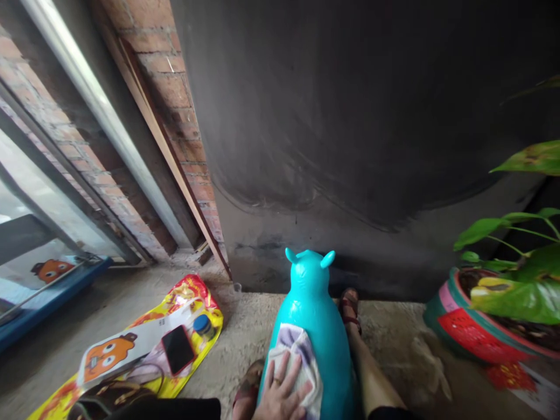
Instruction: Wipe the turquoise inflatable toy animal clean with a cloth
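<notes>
A teal inflatable animal toy with two small ears (312, 303) stands upright on the concrete floor between my legs. My left hand (281, 392), a ring on one finger, lies flat on a white and lilac cloth (294, 350) and presses it against the toy's back. My right hand is out of view. My sandalled feet (350, 306) rest on either side of the toy, close to the dark wall.
To the left, a yellow and red plastic sheet (192, 291) holds a black phone (178, 349), a blue-capped bottle (202, 325), a paper with an orange cartoon (109, 353) and a brown bag (105, 396). A potted plant (464, 326) stands at right. A dark wall (350, 146) is straight ahead.
</notes>
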The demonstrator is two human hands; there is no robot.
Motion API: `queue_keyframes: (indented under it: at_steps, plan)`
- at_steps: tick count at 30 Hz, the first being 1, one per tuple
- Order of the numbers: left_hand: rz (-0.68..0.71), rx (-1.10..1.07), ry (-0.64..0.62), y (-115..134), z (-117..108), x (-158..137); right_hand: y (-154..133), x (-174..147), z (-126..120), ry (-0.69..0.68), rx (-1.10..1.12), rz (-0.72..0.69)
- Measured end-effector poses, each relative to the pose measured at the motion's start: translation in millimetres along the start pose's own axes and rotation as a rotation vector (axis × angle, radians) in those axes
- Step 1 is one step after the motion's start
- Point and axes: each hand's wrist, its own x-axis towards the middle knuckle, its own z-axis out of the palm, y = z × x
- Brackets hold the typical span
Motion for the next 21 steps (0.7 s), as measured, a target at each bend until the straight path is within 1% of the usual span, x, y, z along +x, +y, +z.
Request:
queue_keyframes:
  at_steps: [2, 3, 5, 7, 9, 11, 14, 16, 18, 21]
  plan:
    - [-0.072, -0.115, -0.146, -12.2, -12.8, 43.8, -3.7, -2.8, -1.8, -0.018, -0.011, 0.006]
    - [-0.142, -0.173, -0.210, -17.5, -16.5, 66.4, -6.1, -5.7, -2.3, -0.031, -0.019, 0.008]
    - [-0.211, -0.270, -0.265, -23.5, -18.0, 104.2, -11.2, -13.4, -1.9, -0.067, -0.037, 0.007]
    - [-0.247, -0.325, -0.276, -21.6, -14.2, 123.0, -16.3, -21.5, 0.8, -0.113, -0.059, 0.005]
    - [-0.248, -0.372, -0.281, -12.4, -9.1, 118.6, -20.3, -27.9, 5.1, -0.156, -0.078, 0.003]
    - [-0.213, -0.417, -0.291, -0.4, -5.0, 95.8, -22.0, -31.9, 9.5, -0.190, -0.091, 0.003]
    - [-0.046, -0.457, -0.341, 9.6, -3.1, 55.9, -19.8, -32.5, 13.7, -0.223, -0.095, 0.006]
    - [0.062, -0.457, -0.368, 8.1, -5.1, 44.6, -16.4, -29.8, 14.8, -0.235, -0.093, 0.007]
    - [0.146, -0.437, -0.363, 5.0, -8.1, 50.7, -13.0, -26.0, 15.4, -0.234, -0.092, 0.005]
    - [0.282, -0.436, -0.365, 11.1, -8.3, 76.5, -10.4, -22.7, 15.6, -0.215, -0.097, -0.004]
